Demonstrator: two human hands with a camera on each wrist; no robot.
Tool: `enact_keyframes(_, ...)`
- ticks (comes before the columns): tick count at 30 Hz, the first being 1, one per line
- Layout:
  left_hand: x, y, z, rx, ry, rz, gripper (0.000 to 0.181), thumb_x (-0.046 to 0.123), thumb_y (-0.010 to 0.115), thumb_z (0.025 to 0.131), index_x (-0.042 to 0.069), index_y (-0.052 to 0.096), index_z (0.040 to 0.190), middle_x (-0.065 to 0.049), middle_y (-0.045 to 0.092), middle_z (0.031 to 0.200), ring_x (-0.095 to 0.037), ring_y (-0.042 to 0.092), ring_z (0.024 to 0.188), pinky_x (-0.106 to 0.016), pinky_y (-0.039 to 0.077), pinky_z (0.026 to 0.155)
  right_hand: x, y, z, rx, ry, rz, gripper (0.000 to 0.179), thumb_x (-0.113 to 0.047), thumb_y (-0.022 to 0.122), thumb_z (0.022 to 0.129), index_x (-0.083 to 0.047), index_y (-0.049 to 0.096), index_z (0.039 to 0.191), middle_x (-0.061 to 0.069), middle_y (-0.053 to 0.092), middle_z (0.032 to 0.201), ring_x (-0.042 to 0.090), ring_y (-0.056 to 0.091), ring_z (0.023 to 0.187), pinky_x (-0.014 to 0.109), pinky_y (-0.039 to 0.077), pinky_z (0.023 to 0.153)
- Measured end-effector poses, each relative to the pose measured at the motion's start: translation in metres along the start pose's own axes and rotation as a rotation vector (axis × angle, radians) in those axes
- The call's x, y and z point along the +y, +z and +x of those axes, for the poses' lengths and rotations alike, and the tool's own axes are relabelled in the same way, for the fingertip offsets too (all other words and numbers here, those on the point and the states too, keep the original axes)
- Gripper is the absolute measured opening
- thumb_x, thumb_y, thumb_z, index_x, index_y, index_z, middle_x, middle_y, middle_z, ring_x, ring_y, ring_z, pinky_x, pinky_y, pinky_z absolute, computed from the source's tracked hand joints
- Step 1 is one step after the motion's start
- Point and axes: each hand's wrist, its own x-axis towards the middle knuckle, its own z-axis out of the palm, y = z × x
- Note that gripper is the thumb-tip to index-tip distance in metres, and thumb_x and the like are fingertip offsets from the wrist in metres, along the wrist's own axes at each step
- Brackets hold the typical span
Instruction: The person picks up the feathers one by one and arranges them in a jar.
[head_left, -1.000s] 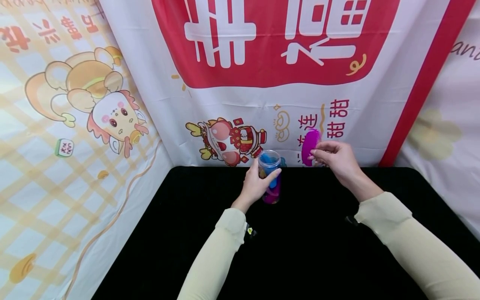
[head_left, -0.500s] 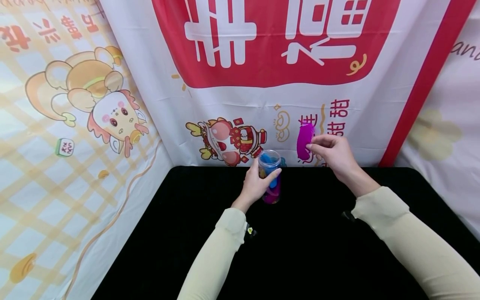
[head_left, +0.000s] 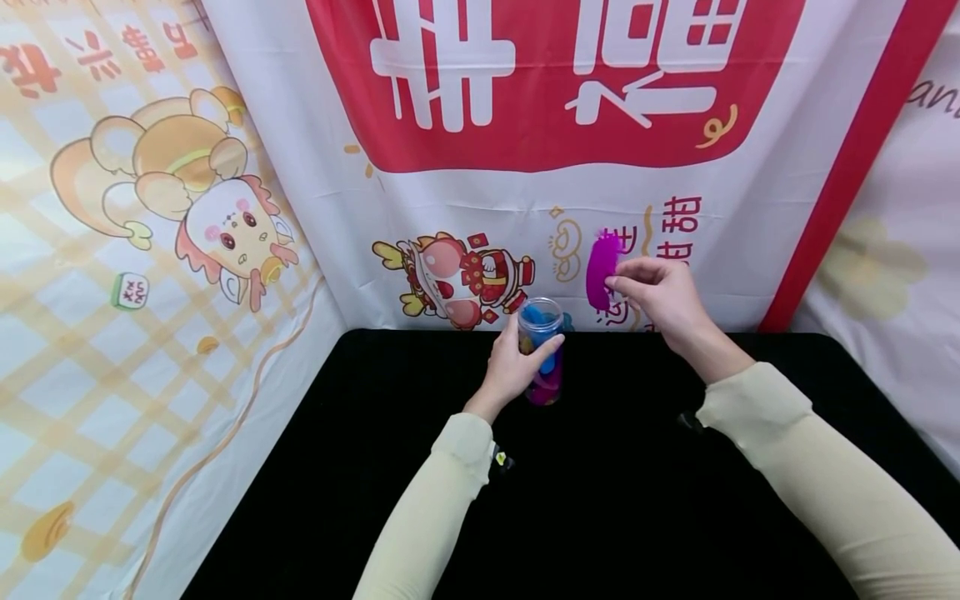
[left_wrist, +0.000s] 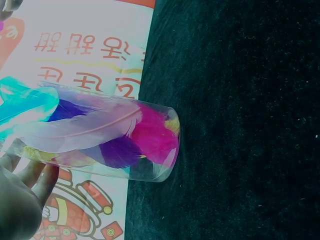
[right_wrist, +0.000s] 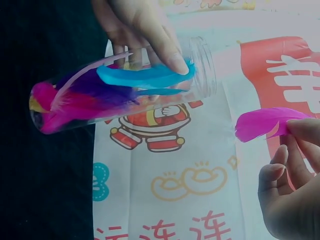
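Observation:
My left hand (head_left: 512, 367) grips a clear jar (head_left: 550, 390) around its upper half, thumb across the front. Through its wall show several feathers: a pale lilac feather (left_wrist: 85, 129), a bright pink feather (left_wrist: 154, 135), dark purple ones and a blue feather (right_wrist: 145, 76) near the mouth. The jar's mouth is uncovered and faces up. To the right of the jar and higher, my right hand (head_left: 667, 304) pinches a magenta feather (head_left: 601, 271) between thumb and fingertips. In the right wrist view, the feather points toward the jar's mouth, apart from it.
A black table (head_left: 600, 500) lies below both hands. Behind its far edge hangs a white and red printed cloth (head_left: 570, 142), and a yellow checked cloth (head_left: 112, 350) covers the left side.
My right hand has moved left and slightly up with the magenta feather, closer to the jar. My left hand and the jar have stayed in place.

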Motion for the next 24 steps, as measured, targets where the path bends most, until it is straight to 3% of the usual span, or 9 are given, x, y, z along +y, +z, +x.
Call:
enact_keyframes(17, 0.002, -0.001, 0.0, -0.011, 0.001, -0.007, 0.084, 0.065, 0.068, 0.089, 0.033, 0.031, 0.157, 0.002, 0.056, 0.145, -0.018, 0.055, 0.132, -0.047, 0.044, 0.11, -0.007, 0.026, 0.006, -0.073, -0.03, 0.095, 0.012, -0.012, 0.078, 0.093, -0.003, 0.074, 0.1, -0.004, 0.071, 0.082, 0.01, 0.054, 0.064, 0.021, 0.047, 0.055)
enact_keyframes(24, 0.004, 0.0, -0.001, -0.011, -0.016, -0.01, 0.081, 0.058, 0.069, 0.093, 0.03, 0.03, 0.158, 0.001, 0.055, 0.145, -0.018, 0.055, 0.131, -0.046, 0.043, 0.111, -0.003, 0.041, 0.008, -0.104, -0.061, 0.091, 0.021, -0.012, 0.077, 0.093, 0.005, 0.071, 0.105, -0.006, 0.07, 0.08, 0.01, 0.053, 0.062, 0.022, 0.047, 0.055)
